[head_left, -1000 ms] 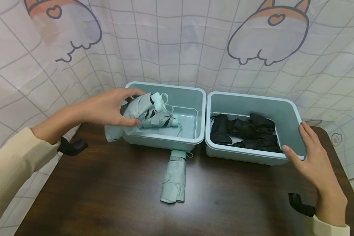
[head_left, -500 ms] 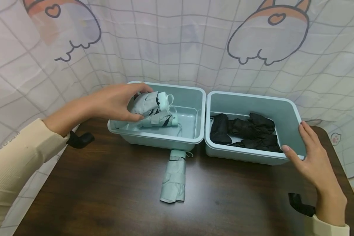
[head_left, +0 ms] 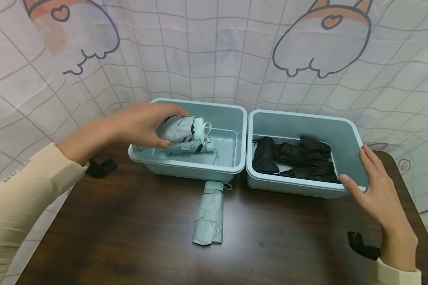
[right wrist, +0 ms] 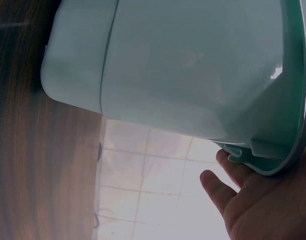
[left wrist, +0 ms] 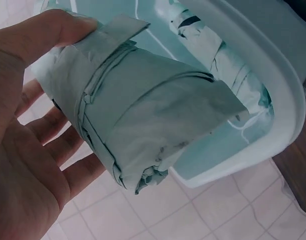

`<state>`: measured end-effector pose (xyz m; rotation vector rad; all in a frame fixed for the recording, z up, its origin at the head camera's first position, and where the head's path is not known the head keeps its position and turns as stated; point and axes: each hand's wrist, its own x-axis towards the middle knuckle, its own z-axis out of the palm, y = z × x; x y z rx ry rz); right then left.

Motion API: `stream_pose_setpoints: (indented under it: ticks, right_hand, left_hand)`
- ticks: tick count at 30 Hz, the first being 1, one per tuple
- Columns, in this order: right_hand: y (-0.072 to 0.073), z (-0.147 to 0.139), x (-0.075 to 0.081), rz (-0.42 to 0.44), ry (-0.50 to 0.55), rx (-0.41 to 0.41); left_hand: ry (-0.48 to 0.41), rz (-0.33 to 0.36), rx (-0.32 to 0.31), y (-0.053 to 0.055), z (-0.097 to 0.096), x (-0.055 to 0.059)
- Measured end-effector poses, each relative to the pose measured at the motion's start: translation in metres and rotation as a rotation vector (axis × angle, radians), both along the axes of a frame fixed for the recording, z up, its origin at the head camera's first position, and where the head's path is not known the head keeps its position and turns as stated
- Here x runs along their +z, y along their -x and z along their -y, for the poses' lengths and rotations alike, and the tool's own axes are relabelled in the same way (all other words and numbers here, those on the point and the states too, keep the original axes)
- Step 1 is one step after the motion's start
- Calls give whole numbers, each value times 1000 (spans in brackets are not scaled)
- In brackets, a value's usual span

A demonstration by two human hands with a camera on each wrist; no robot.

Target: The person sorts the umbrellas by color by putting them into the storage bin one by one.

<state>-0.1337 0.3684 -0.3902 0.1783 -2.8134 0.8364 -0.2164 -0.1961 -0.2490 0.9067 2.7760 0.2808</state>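
My left hand [head_left: 144, 124] grips a folded pale green umbrella [head_left: 180, 128] between thumb and fingers, inside the left bin [head_left: 192, 168]. Its mint cap and looped strap point right. Another folded green umbrella [head_left: 189, 148] lies beneath it in the same bin; the left wrist view shows this umbrella [left wrist: 218, 60] beyond the held one [left wrist: 143, 105]. At the right bin [head_left: 303, 188], my right hand [head_left: 378, 190] rests on the front right corner, fingers extended along the rim. The right wrist view shows two fingertips under the rim [right wrist: 288, 167].
Several black folded umbrellas [head_left: 299, 154] lie in the right bin. A third pale green folded umbrella [head_left: 209, 217] lies on the dark wooden table [head_left: 128, 229], its cap end by the left bin's front. A patterned curtain [head_left: 214, 51] hangs behind the bins.
My left hand has moved right and inward with the umbrella, from over the left bin's near-left rim down into the bin. The right hand stays at its corner.
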Motion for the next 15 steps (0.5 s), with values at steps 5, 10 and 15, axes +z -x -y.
stream_pose_setpoints:
  ticks: [5, 10, 15]
  right_hand:
    - [-1, 0, -1, -1, 16, 10]
    - [-2, 1, 0, -11, 18, 18]
    - [-2, 0, 1, -13, 16, 16]
  left_hand:
    - [25, 30, -9, 0, -3, -4]
    - [36, 39, 1, 0, -3, -8]
    - [21, 55, -10, 3, -4, -8]
